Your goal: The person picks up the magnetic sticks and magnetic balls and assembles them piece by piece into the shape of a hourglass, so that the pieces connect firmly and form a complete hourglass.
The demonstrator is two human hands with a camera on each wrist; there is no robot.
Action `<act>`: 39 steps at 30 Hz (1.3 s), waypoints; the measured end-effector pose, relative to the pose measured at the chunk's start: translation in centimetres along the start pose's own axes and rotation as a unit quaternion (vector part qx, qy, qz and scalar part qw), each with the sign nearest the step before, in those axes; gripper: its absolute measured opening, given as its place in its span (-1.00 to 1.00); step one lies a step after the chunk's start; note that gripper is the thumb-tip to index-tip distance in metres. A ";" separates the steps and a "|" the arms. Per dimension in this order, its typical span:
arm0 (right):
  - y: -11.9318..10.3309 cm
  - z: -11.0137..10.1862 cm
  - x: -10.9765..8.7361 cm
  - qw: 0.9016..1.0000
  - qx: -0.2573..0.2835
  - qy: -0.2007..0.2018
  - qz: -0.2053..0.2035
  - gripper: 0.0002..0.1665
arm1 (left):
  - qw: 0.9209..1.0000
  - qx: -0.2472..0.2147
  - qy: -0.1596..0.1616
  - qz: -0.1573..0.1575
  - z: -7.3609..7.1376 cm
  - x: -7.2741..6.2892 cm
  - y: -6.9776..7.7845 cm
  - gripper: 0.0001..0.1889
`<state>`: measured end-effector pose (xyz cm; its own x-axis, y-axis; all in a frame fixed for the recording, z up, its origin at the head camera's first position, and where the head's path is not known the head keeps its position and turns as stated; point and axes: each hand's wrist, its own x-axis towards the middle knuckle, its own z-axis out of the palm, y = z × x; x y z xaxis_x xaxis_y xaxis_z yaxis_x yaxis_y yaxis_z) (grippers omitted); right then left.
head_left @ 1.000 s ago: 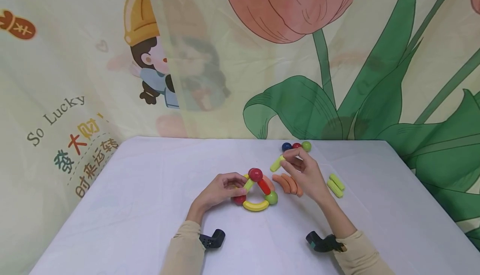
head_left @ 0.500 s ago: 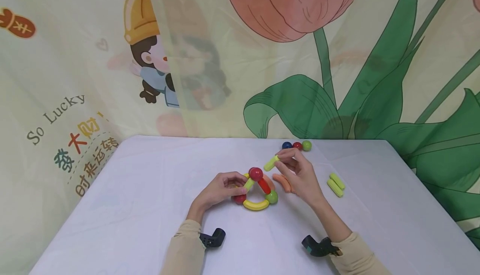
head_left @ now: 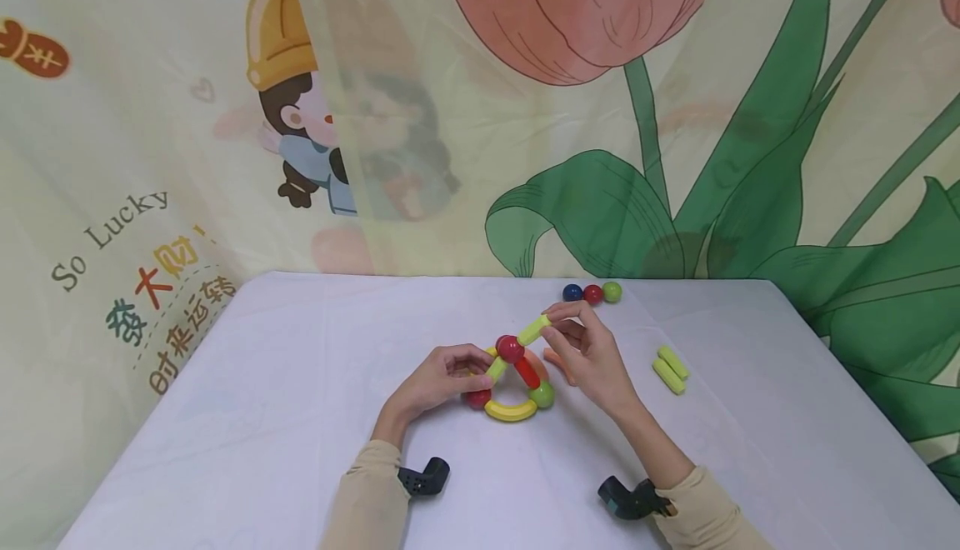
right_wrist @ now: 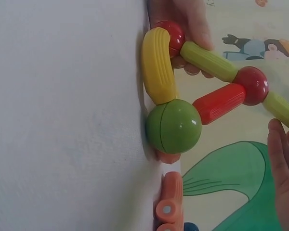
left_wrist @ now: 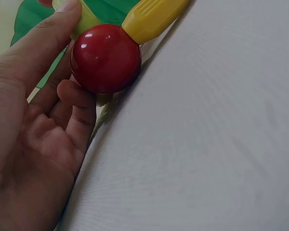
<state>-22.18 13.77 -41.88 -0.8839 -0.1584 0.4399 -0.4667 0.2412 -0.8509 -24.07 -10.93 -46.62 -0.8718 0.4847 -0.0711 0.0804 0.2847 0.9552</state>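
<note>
A frame of magnetic building sticks and balls stands on the white table. My left hand grips its left side, with the thumb on a slanted yellow-green stick and curled fingers by the lower red ball. That stick and a red stick rise to an upper red ball. A yellow curved stick joins the lower red ball to a green ball at the base. My right hand pinches another yellow-green stick, its far end right at the upper red ball.
Orange curved sticks lie right of the frame, partly hidden behind my right hand in the head view. Two yellow-green sticks lie farther right. Dark blue, red and green balls sit near the back edge.
My right hand has moved left and slightly down, bringing its yellow-green stick from the frame's right side up to the upper red ball. The left hand has stayed in place.
</note>
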 end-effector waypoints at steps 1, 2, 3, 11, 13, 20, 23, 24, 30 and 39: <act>0.0 0.0 0.0 1.000 -0.001 -0.002 -0.001 -0.68 | 1.000 -0.001 0.000 0.000 0.0 0.0 0.0 -0.69; 0.0 -0.1 0.0 1.000 -0.003 -0.004 -0.002 -0.67 | 1.000 -0.002 0.000 0.000 0.0 0.0 0.0 -0.69; 0.0 -0.1 0.0 1.000 -0.005 -0.006 -0.002 -0.67 | 1.000 -0.003 0.000 0.000 0.0 0.0 -0.1 -0.69; 0.1 -1.1 0.2 0.999 -0.029 -0.008 -0.018 -0.78 | 1.000 0.002 0.004 -0.002 -0.1 0.1 -0.3 -0.70; 0.2 -1.6 0.2 0.999 -0.047 0.002 -0.027 -0.80 | 1.000 -0.002 0.005 0.001 -0.1 0.0 -0.3 -0.69; 1.0 -4.1 0.7 0.992 -0.124 0.018 -0.007 -0.80 | 0.998 -0.054 0.017 0.028 -0.4 -0.3 -0.6 -0.70; 1.5 -5.2 1.0 0.987 -0.158 -0.005 0.033 -0.81 | 0.996 -0.042 0.066 0.037 -0.4 -0.1 -0.8 -0.69; 1.6 -5.6 1.1 0.985 -0.163 -0.015 0.044 -0.82 | 0.995 -0.024 0.085 0.041 -0.4 0.0 -0.9 -0.70; 2.5 -7.3 1.1 0.979 -0.187 -0.047 0.064 -0.83 | 0.972 0.179 0.145 0.049 0.6 0.6 -0.8 -0.71; 2.6 -8.7 1.2 0.975 -0.201 -0.050 0.079 -0.79 | 0.963 0.236 0.127 0.023 1.1 0.7 0.2 -0.63</act>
<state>-24.72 22.57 -41.11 -0.9479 -0.1761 0.2655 -0.3162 0.6222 -0.7161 -24.14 -9.67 -46.83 -0.9475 0.3046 0.0976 0.2796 0.6408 0.7149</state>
